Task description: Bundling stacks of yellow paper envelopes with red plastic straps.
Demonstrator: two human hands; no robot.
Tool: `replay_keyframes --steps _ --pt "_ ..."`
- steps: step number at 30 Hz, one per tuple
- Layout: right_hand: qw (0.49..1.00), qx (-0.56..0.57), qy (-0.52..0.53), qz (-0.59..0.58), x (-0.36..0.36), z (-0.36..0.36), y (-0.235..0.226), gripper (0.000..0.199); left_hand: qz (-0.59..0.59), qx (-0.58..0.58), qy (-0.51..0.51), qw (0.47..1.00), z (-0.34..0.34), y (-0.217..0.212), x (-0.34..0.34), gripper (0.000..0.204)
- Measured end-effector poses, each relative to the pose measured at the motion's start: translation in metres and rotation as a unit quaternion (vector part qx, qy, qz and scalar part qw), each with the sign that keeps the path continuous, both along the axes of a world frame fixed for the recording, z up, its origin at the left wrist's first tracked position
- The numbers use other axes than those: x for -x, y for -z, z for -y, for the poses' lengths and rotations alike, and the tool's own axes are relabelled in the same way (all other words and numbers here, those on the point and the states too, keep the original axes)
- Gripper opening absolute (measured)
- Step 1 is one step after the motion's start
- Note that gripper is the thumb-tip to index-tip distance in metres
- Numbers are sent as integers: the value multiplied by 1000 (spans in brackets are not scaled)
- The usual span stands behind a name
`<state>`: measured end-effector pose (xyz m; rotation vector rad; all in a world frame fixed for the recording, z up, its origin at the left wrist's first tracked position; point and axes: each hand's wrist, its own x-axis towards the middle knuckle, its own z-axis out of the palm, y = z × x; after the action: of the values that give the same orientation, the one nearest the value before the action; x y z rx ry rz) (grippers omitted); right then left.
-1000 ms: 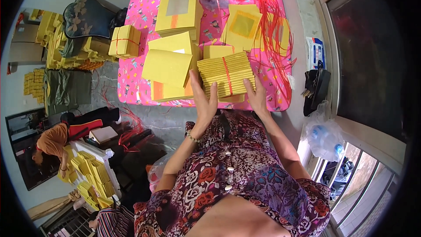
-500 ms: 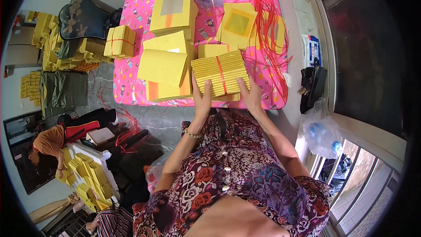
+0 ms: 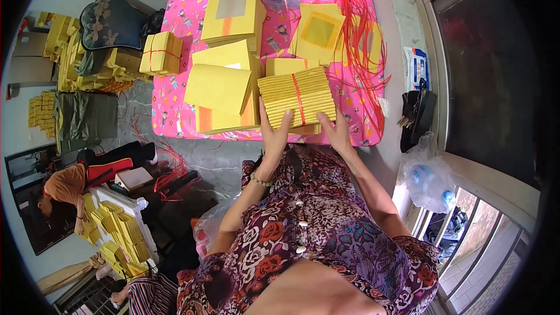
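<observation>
Your left hand (image 3: 274, 134) lies flat against the near edge of the tied bundle of yellow paper sheets (image 3: 297, 100), fingers spread and pressing, not clamped around it; your right hand (image 3: 337, 131) rests open at the bundle's near right corner, at about 5 o'clock from its middle. The bundle sits near the front edge of the pink patterned surface (image 3: 175, 111), a single red string (image 3: 298, 96) crossing it. Judge it a dense, fairly heavy stack that stays stiff as a block while the string holds, though the sheet edges could fan or slip; take it from both short sides, palms squeezing inward, rather than by the string. At 9 o'clock from it leans one folded yellow sheet (image 3: 217, 87) over a lower stack. At 11 o'clock stands one windowed yellow box (image 3: 232, 11); at 1 o'clock lies one flat windowed lid (image 3: 318, 32). One smaller tied bundle (image 3: 160, 53) sits at the surface's left edge, and loose red string (image 3: 356, 0) tangles across the far right.
</observation>
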<state>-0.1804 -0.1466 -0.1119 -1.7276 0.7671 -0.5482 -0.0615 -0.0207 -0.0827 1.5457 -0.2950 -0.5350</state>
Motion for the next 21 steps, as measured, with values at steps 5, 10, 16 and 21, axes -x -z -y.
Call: replay_keyframes --steps 5,10,16,21 --pt "999 -1 -7 -54 3 -2 -8 53 22 11 -6 1000 1 0 1 76" --pt "993 -57 -11 -100 3 6 -17 57 20 19 -17 999 5 1 2 77" --pt "993 -119 11 0 1 15 -14 55 31 -13 -13 999 -1 -2 -7 83" --pt "986 -165 3 14 0 23 12 58 -38 -6 22 999 2 -6 -14 83"
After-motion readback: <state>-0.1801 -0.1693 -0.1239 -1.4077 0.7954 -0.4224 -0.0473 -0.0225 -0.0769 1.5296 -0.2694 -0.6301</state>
